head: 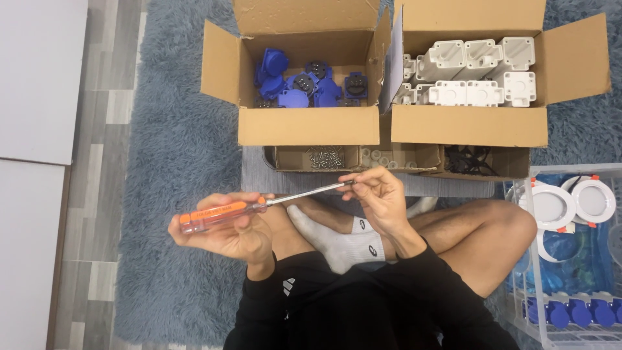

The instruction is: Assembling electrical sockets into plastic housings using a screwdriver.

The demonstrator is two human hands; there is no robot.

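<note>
Home floor workspace: shaggy blue rug (pixel 175 149), cardboard parts boxes (pixel 308 126).

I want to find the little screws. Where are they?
In the head view, the screws lie in the low tray's left compartment, just below the cardboard box of blue parts, above the right hand.

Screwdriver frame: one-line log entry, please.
left hand: holds orange-handled screwdriver | right hand: fingertips at its tip | blue parts box, white parts box ahead

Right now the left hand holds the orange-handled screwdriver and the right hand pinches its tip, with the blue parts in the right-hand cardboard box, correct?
Not quite. The head view shows the blue parts in the left-hand cardboard box; the right-hand cardboard box holds white parts. The rest stands: left hand on the orange-handled screwdriver, right hand at its tip.
</note>
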